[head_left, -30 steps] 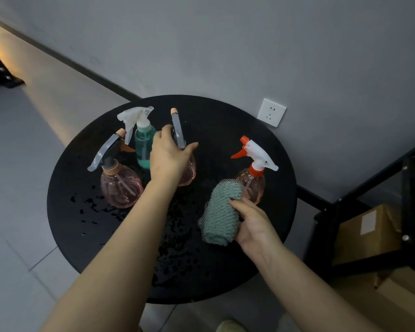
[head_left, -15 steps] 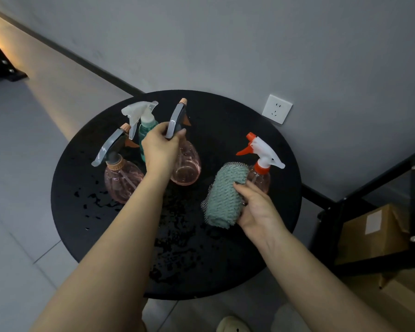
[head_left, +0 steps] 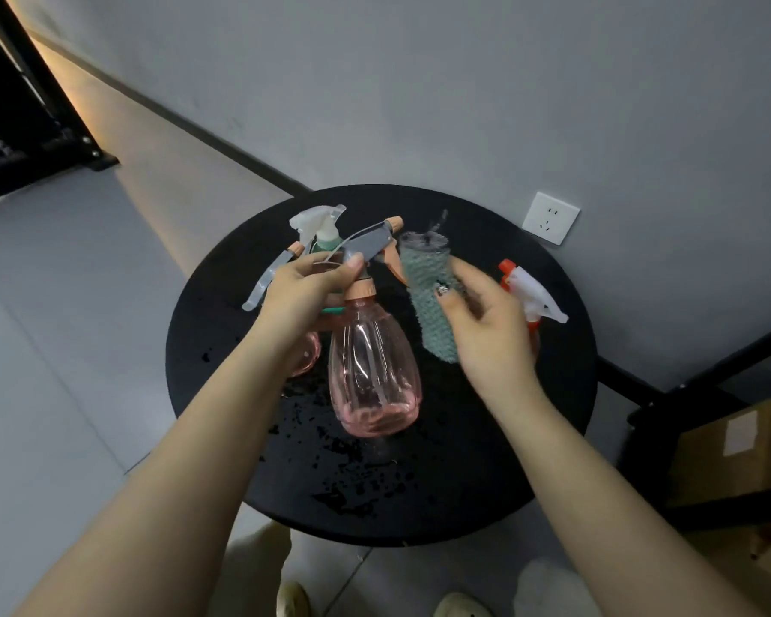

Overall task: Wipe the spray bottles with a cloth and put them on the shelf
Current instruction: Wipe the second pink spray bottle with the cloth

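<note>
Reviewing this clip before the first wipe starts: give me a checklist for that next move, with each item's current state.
1. Left hand grips pink bottle at its neck: ok.
2. Bottle lifted off the black table: ok.
3. Right hand holds green cloth: ok, though blurred.
4. Cloth touching the bottle: not ok, a gap remains.
5. Bottle surface wet: cannot tell.
6. Shelf space free: cannot tell.

Held bottle (head_left: 372, 371) in my left hand (head_left: 306, 289), over the table (head_left: 486, 460) centre. Cloth (head_left: 428, 296) just right of it, in my right hand (head_left: 486, 331). Two bottles (head_left: 323, 233) far-left behind my left hand; another bottle (head_left: 530, 296) right, behind my right hand. Shelf (head_left: 731, 371) right of table.
</note>
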The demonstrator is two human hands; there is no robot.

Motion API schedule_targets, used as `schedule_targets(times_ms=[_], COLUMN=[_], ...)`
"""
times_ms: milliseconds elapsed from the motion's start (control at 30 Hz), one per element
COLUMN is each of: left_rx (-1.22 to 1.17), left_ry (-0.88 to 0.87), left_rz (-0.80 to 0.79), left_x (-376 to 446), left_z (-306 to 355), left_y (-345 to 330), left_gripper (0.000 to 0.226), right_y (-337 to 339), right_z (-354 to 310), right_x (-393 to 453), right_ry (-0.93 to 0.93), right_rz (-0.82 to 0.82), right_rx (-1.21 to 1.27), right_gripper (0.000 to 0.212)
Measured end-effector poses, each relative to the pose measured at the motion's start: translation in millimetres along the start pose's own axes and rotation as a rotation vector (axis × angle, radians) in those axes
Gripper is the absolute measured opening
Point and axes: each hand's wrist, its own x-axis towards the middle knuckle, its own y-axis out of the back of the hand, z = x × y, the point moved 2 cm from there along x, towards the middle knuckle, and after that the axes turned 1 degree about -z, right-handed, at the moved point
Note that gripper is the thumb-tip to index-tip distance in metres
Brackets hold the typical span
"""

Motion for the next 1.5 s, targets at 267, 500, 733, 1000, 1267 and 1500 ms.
schedule_targets(times_ms=[267,500,733,1000,1267,1500], left_rx=[-0.036,-0.071,-0.120,-0.032,-0.039,-0.154], left_ry=[0.091,0.101,0.137,0.127,0.164,0.153], left_rz=[0.135,0.041,0.018,0.070,-0.020,-0.088], left_x=[4.2,8.1,7.2,11.4,7.5,6.9], left_z=[-0.4,-3.1,4.1,4.7,0.6,-3.6], left_y=[17.5,11.8,13.2,19.3,9.5,2.1], left_gripper=[0.012,0.004,0.013,0.018,0.018,0.021], right_y=[-38.5,-27.6,-13.9,-8.8,-27.6,-28.8], right_z=[-0.5,5.9,13.2,22.7,8.0,4.5], right_x=[-16.1,-26.0,-52.0,-70.9,-40.7,-34.4], right_ry=[0.567,0.675,0.860,0.928,0.585,0.469], right_rz=[-0.297,-0.408,-0.514,-0.577,-0.420,-0.413], right_rx=[-0.573,-0.684,-0.772,-0.778,-0.613,-0.562], right_gripper=[0.051,0.069,0.053,0.031,0.037,0.044])
